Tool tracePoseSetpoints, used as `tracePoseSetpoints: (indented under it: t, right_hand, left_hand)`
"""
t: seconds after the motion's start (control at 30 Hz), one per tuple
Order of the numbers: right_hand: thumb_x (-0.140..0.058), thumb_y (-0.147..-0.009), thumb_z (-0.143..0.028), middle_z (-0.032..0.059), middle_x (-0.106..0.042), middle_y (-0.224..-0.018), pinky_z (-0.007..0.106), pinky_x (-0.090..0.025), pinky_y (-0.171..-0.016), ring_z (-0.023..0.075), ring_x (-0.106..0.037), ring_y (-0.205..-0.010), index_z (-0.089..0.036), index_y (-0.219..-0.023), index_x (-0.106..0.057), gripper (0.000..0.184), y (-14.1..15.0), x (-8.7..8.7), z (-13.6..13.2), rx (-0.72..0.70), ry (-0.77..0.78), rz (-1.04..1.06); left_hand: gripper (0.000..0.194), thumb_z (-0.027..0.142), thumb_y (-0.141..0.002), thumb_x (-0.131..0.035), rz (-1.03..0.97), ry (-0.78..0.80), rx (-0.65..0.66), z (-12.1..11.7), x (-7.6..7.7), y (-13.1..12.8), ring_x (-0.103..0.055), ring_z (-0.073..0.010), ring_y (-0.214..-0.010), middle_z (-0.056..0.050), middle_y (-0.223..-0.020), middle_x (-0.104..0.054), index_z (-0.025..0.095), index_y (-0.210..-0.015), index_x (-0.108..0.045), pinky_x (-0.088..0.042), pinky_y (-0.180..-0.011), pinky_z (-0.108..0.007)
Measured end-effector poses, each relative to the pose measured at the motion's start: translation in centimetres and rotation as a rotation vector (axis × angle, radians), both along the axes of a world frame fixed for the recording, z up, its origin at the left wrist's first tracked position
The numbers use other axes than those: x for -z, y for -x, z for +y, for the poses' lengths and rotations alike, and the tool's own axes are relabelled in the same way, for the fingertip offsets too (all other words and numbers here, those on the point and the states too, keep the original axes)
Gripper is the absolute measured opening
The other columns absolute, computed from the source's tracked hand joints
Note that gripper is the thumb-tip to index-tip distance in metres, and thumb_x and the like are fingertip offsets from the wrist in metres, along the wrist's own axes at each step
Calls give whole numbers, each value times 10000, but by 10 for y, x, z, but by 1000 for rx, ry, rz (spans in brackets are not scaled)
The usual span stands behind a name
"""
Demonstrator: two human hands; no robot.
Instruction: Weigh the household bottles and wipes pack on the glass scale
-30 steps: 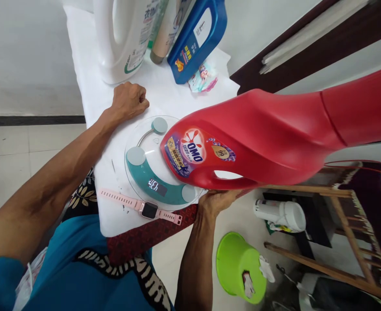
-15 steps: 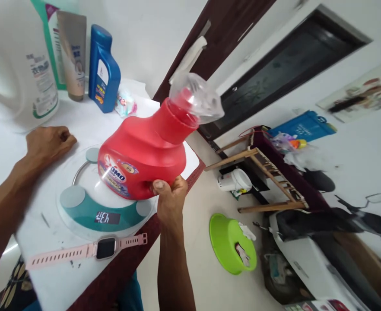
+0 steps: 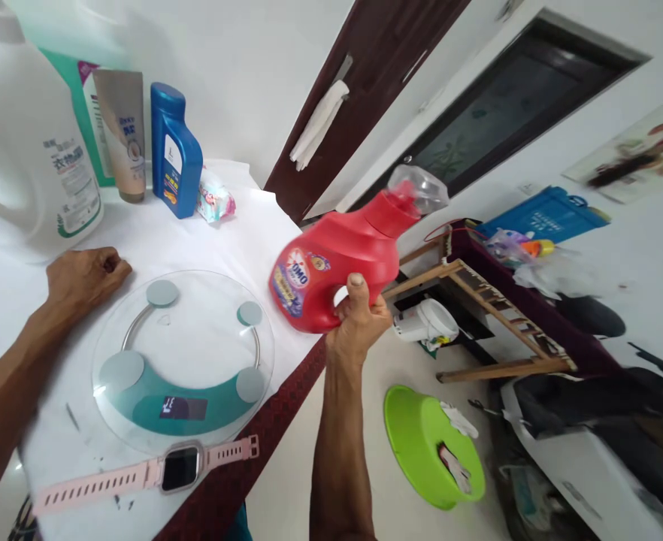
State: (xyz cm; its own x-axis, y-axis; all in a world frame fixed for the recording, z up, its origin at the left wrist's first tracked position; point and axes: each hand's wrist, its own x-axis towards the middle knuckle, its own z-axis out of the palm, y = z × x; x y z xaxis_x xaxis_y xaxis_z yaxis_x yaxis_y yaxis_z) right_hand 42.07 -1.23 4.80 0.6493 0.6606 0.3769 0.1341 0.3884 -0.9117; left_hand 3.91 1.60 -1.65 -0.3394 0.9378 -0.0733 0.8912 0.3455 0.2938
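My right hand [image 3: 362, 323] grips the handle of a red OMO laundry detergent bottle [image 3: 337, 259], thumb on top. The bottle is tilted, with its clear cap [image 3: 422, 189] pointing up and right, beyond the right side of the glass scale [image 3: 196, 330]. Nothing stands on the scale now; its display [image 3: 183, 407] shows partly lit digits. On the white tabletop to the left of the scale rests my left hand [image 3: 89, 276], fingers curled in a loose fist with nothing seen in it. A pink-strapped smartwatch [image 3: 180, 467] lies in front of the scale.
A large white jug [image 3: 32, 150], a brown tube [image 3: 122, 135], a blue bottle [image 3: 174, 154] and a small wrapped packet [image 3: 214, 199] stand along the back left. On the floor to the right are a green basin [image 3: 422, 443] and a white bucket [image 3: 425, 321].
My right hand has moved the red detergent bottle off the scale, to the right. The scale's reading has changed. My left hand stays on the table.
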Motion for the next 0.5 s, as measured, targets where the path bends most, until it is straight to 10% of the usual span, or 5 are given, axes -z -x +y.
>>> tracePoseSetpoints:
  t: [0.5]
  right_hand:
    - [-818, -768, -641, -66, -461, -658, 310, -401, -556, 133, -410, -637, -257, -717, -596, 447, -112, 40, 76, 477, 21, -5]
  left_hand:
    - [361, 558, -862, -451, 53, 36, 6, 2, -2, -6, -648, -322, -904, -83, -923, -765, 270, -858, -669, -357, -682, -339]
